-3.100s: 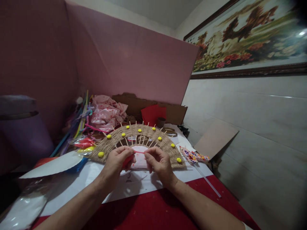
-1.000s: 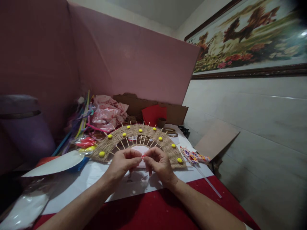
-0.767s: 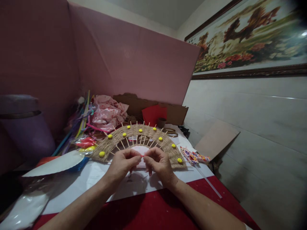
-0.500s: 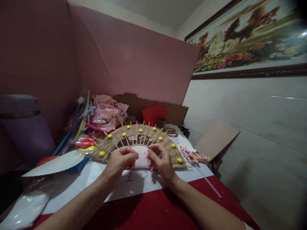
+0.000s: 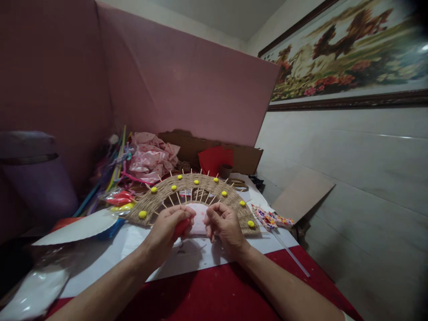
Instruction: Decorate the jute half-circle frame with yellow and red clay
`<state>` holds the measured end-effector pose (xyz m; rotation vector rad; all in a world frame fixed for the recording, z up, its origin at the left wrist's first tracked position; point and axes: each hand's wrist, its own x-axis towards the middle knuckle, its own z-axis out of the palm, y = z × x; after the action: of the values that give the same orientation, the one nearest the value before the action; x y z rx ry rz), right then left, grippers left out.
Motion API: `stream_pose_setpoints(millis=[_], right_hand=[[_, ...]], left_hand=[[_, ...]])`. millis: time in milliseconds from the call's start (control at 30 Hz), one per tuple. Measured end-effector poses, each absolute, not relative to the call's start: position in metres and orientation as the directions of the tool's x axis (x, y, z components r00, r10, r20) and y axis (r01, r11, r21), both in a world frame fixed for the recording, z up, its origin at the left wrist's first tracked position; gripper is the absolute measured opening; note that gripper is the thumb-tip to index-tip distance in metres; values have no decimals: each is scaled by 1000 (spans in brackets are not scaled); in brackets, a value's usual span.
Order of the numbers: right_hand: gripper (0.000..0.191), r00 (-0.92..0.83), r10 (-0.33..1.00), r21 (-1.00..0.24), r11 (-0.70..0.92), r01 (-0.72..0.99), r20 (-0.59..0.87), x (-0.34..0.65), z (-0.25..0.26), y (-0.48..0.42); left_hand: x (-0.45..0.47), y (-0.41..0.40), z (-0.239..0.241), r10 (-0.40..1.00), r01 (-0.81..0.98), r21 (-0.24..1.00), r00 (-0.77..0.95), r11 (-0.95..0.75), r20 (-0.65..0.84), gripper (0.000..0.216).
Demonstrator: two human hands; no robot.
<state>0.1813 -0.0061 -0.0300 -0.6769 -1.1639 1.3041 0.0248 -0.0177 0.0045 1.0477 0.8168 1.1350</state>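
Observation:
A fan-shaped piece (image 5: 214, 180) wound with brown twine lies before me, with thin sticks poking past its rim and several yellow clay dots on its band. Pink-and-white spotted fabric (image 5: 199, 209) covers its inner half-round. My left hand (image 5: 170, 225) is closed around a red lump of soft clay (image 5: 181, 228), fingertips over the fabric. Opposite it, my right hand (image 5: 224, 225) holds its thumb and fingers pinched together; whatever is between them is too small to make out. The two hands are a short gap apart.
On the left lie bags of red and yellow clay (image 5: 122, 203), a white oval sheet (image 5: 78, 228) and crumpled pink fabric (image 5: 150, 156). Scissors (image 5: 239, 184) rest behind the fan piece. At right are a flower-patterned strip (image 5: 271, 218) and a clear stick (image 5: 290, 256).
My left hand has turned and closed more, showing more of the red clay. My right fingers have shifted slightly. The fan piece stays in place.

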Motion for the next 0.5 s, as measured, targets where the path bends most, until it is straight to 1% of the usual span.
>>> stream_pose_setpoints(millis=[167, 300, 400, 500], right_hand=[[30, -119, 951, -911, 231, -343, 286, 182, -29, -8], [26, -110, 950, -914, 244, -324, 293, 182, -28, -8], [23, -112, 953, -921, 236, -311, 282, 182, -29, -8], [25, -112, 956, -929, 231, -291, 273, 181, -30, -9]], left_hand=[[25, -18, 4, 956, -338, 936, 293, 101, 2, 9], [22, -17, 1, 958, -351, 929, 286, 119, -15, 10], [20, -16, 0, 959, -363, 921, 282, 138, -32, 6], [20, -16, 0, 958, -380, 912, 283, 157, -48, 5]])
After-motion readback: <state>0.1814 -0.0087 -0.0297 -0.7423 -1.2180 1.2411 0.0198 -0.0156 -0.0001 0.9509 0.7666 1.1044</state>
